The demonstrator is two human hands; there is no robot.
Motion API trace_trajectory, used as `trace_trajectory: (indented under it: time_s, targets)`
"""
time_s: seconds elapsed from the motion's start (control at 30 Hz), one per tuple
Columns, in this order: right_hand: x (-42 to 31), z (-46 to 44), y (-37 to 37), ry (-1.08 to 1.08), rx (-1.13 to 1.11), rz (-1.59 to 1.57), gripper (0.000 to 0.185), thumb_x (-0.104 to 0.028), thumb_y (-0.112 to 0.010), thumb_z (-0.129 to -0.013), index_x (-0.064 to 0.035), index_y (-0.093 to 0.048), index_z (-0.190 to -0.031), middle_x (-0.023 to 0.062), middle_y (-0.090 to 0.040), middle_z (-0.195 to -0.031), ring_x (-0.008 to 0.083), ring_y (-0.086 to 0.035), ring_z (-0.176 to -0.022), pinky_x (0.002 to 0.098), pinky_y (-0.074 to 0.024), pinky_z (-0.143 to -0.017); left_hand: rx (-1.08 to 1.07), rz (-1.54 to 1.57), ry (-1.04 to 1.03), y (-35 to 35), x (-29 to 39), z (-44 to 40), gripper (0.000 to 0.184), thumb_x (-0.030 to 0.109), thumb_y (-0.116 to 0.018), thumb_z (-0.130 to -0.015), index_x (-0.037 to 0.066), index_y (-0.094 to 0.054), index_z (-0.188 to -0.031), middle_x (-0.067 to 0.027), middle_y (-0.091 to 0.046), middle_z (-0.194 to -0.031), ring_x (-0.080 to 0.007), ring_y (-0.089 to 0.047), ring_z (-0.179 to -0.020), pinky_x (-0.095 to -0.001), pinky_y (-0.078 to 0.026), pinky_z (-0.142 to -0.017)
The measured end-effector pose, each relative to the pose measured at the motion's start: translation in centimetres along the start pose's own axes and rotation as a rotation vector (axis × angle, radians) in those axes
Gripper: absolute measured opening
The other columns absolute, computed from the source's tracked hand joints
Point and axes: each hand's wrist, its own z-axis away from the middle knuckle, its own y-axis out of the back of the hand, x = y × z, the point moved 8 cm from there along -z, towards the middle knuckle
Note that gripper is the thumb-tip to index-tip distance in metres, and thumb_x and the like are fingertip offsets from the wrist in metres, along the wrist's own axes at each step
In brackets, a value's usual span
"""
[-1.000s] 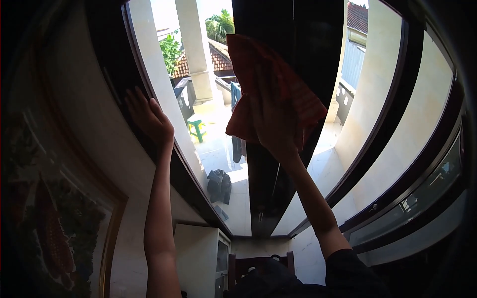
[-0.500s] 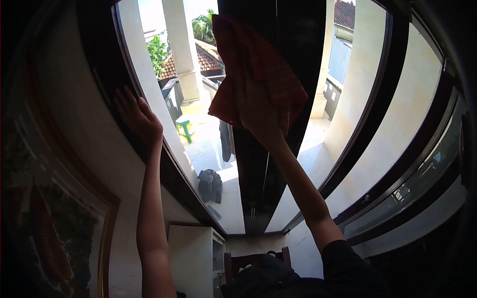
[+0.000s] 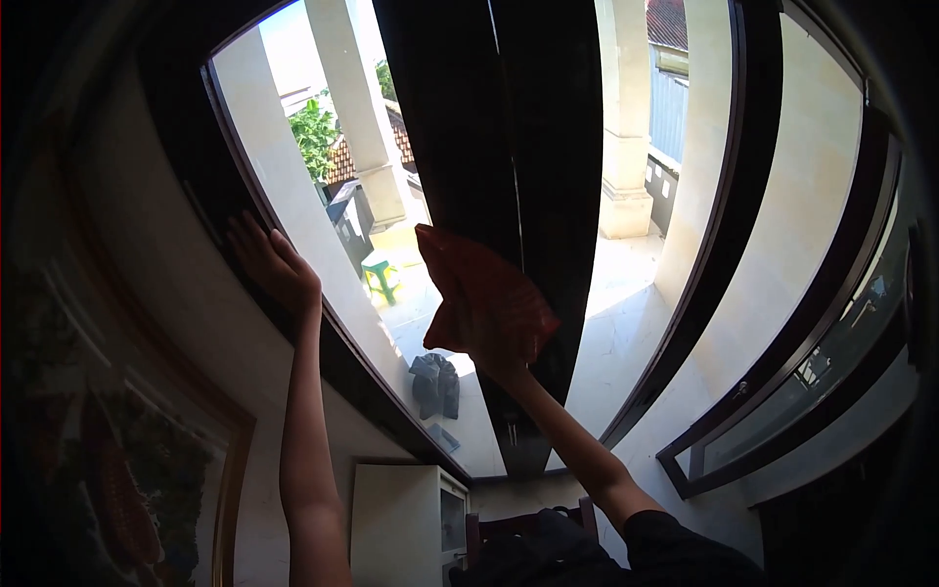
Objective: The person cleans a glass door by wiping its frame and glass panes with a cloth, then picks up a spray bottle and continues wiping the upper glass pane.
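Note:
My left hand (image 3: 277,264) lies spread on the dark window frame (image 3: 201,186) at the left, with nothing in it. Lower and toward the middle, my right hand (image 3: 497,338) presses a red cloth (image 3: 474,269) against the wide dark centre post (image 3: 553,196). The cloth fans out above and beside the hand, and its left corners hang over the bright glass. My right fingers are in shadow and blend with the cloth, so their exact shape is hard to make out.
A framed picture (image 3: 240,470) hangs at the lower left. Below the window are a white cabinet (image 3: 396,523) and a dark chair (image 3: 587,519). Outside stand a green stool (image 3: 379,274), a dark bag (image 3: 434,384) and pale pillars (image 3: 360,127). An opened window panel (image 3: 812,367) is at the right.
My right hand has slid down the centre post with the red cloth, from high up to about mid-height. My left hand has stayed on the left frame. The view has shifted somewhat.

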Motion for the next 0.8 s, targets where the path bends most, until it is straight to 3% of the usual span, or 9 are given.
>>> trace_trajectory:
  time_s: [0.13, 0.2, 0.23, 0.3, 0.37, 0.43, 0.5, 0.67, 0.8]
  targets:
    - [1.6, -6.6, 7.2, -0.329, -0.018, -0.353, 0.056, -0.033, -0.063, -0.11, -0.0029, -0.049, -0.155, 0.0141, -0.071, -0.111, 0.0199, -0.069, -0.077, 0.0341, -0.055, -0.07, 0.004, -0.012, -0.014, -0.1, 0.4, -0.1, 0.054, 0.026, -0.033, -0.118, -0.001, -0.041, -0.163, -0.0278, -0.038, -0.169, -0.0496, -0.037, -0.155, -0.0593, -0.031, -0.127]
    - [1.4, -10.2, 5.6, -0.174, 0.047, -0.009, 0.06, -0.032, -0.061, -0.111, -0.0077, -0.045, -0.163, 0.0159, -0.069, -0.132, 0.0188, -0.068, -0.075, 0.0327, -0.057, -0.064, -0.004, -0.038, -0.004, -0.3, 0.2, 0.1, 0.054, 0.026, -0.033, -0.118, -0.002, -0.041, -0.163, -0.0281, -0.038, -0.169, -0.0493, -0.037, -0.156, -0.0593, -0.03, -0.127]
    - [2.0, -12.2, 6.0, -0.181, 0.04, -0.009, 0.06, -0.032, -0.061, -0.111, -0.0077, -0.045, -0.163, 0.0159, -0.069, -0.132, 0.0188, -0.068, -0.075, 0.0327, -0.057, -0.064, -0.013, -0.036, -0.007, -0.5, 0.2, 0.2, 0.054, 0.026, -0.033, -0.118, -0.002, -0.041, -0.163, -0.0281, -0.038, -0.169, -0.0493, -0.037, -0.156, -0.0593, -0.03, -0.127]
    - [3.2, -16.3, 7.5, -0.3, -0.25, -0.356, 0.059, -0.031, -0.061, -0.111, -0.0077, -0.045, -0.163, 0.0139, -0.07, -0.126, 0.019, -0.066, -0.074, 0.0315, -0.0549, -0.062, 0.003, -0.036, -0.021, -0.5, 0.3, 0.1, 0.054, 0.026, -0.032, -0.118, -0.002, -0.041, -0.163, -0.029, -0.037, -0.169, -0.0499, -0.036, -0.156, -0.0597, -0.03, -0.128]
    - [3.4, -17.3, 10.6, -0.341, -0.321, -0.325, 0.057, -0.03, -0.061, -0.111, -0.0078, -0.047, -0.162, 0.0128, -0.069, -0.124, 0.0187, -0.067, -0.075, 0.0311, -0.0549, -0.063, -0.003, -0.053, -0.025, -0.5, 0.3, 0.2, 0.055, 0.028, -0.031, -0.118, -0.003, -0.041, -0.163, -0.0301, -0.038, -0.168, -0.0493, -0.037, -0.155, -0.0586, -0.03, -0.128]
    - [3.7, -15.8, 9.2, -0.377, -0.393, -0.293, 0.055, -0.03, -0.062, -0.111, -0.0078, -0.049, -0.16, 0.0117, -0.069, -0.121, 0.0184, -0.068, -0.076, 0.0306, -0.055, -0.064, -0.009, -0.071, -0.026, -0.6, 0.4, 0.1, 0.057, 0.03, -0.03, -0.119, -0.003, -0.04, -0.164, -0.0312, -0.04, -0.167, -0.0487, -0.039, -0.155, -0.0575, -0.029, -0.129]
    - [3.3, -10.9, 8.3, -0.323, -0.298, -0.264, 0.054, -0.03, -0.061, -0.111, -0.0078, -0.05, -0.159, 0.0121, -0.069, -0.122, 0.0181, -0.068, -0.074, 0.0306, -0.055, -0.064, -0.008, -0.052, -0.026, -0.4, 0.6, 0.1, 0.054, 0.025, -0.032, -0.118, -0.003, -0.041, -0.163, -0.0309, -0.038, -0.168, -0.0506, -0.036, -0.155, -0.0607, -0.03, -0.127]
    - [2.1, 0.0, 6.0, -0.206, -0.07, -0.187, 0.053, -0.031, -0.061, -0.111, -0.0077, -0.052, -0.158, 0.013, -0.069, -0.124, 0.0173, -0.067, -0.071, 0.0306, -0.0552, -0.063, -0.003, -0.071, -0.03, -0.4, 1.0, 0.1, 0.055, 0.027, -0.03, -0.118, -0.002, -0.04, -0.164, -0.0308, -0.039, -0.168, -0.0502, -0.037, -0.155, -0.0599, -0.03, -0.128]
    - [1.5, 1.0, 4.0, -0.161, 0.085, -0.122, 0.052, -0.031, -0.061, -0.111, -0.0076, -0.053, -0.157, 0.0136, -0.069, -0.125, 0.0168, -0.067, -0.068, 0.0307, -0.0553, -0.063, 0.006, -0.075, -0.027, -0.5, 1.3, 0.2, 0.056, 0.028, -0.03, -0.119, -0.002, -0.039, -0.164, -0.0308, -0.038, -0.168, -0.0492, -0.037, -0.156, -0.0589, -0.03, -0.128]
